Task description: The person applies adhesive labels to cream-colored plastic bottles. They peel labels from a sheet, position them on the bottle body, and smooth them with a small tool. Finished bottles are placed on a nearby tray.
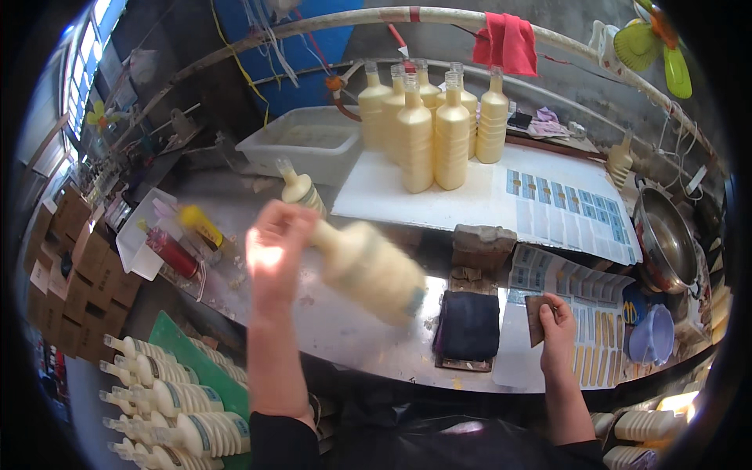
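My left hand is closed round the neck of a cream-coloured bottle, held tilted in the air with its base toward the lower right. That bottle is smeared by motion; a bluish label band shows on it. Between the fingers and thumb of my right hand is a thin brown flat scraper-like piece, above the label sheets. Another cream bottle stands just behind my left hand. To the left of my right hand lies a folded dark cloth on a small board.
Several unlabelled cream bottles stand on a white board, beside a label sheet. At right are a metal pan, a purple bowl and scissors. Labelled bottles lie stacked at lower left by a green board.
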A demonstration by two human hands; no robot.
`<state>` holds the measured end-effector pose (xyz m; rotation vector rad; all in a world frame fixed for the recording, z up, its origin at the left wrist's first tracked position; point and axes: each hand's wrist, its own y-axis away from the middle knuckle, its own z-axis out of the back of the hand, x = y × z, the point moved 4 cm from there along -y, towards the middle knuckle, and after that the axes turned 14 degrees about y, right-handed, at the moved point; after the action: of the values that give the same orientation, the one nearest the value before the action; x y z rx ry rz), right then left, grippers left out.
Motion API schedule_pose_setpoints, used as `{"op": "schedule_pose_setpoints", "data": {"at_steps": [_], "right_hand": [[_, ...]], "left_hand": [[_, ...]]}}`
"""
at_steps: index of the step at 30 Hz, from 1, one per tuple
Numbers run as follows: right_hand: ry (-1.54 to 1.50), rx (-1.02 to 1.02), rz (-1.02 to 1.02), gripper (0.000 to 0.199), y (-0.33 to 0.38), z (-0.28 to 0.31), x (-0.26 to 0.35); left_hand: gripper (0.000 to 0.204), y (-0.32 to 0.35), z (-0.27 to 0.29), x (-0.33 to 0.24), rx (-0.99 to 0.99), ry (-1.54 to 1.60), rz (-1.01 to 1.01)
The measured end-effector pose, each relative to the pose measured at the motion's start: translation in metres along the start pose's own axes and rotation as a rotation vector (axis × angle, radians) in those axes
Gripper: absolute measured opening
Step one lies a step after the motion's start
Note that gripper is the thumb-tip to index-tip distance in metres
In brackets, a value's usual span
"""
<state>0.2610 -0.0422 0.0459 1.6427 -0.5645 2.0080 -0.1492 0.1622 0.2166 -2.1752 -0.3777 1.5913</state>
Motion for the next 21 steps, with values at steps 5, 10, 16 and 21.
{"op": "schedule_pose_setpoints", "data": {"at_steps": [5, 10, 16, 21], "right_hand": [[-0.004, 0.028, -0.065, 0.029, -0.001, 0.021, -0.006], [0.009, 0.03, -0.13, 0.029, -0.001, 0.028, -0.017], [0.01, 0.009, -0.168, 0.029, -0.013, 0.022, -0.025], [0.062, 0.0, -0.182, 0.03, -0.024, 0.02, -0.036]], "left_hand": [[0.023, -0.055, 0.064, -0.016, -0.309, -0.989, -0.104], [0.025, -0.1, 0.11, 0.008, -0.363, -1.277, -0.148], [0.03, -0.152, 0.164, 0.069, -0.316, -1.31, -0.125], [0.027, -0.167, 0.167, 0.084, -0.229, -1.209, -0.041]]}}
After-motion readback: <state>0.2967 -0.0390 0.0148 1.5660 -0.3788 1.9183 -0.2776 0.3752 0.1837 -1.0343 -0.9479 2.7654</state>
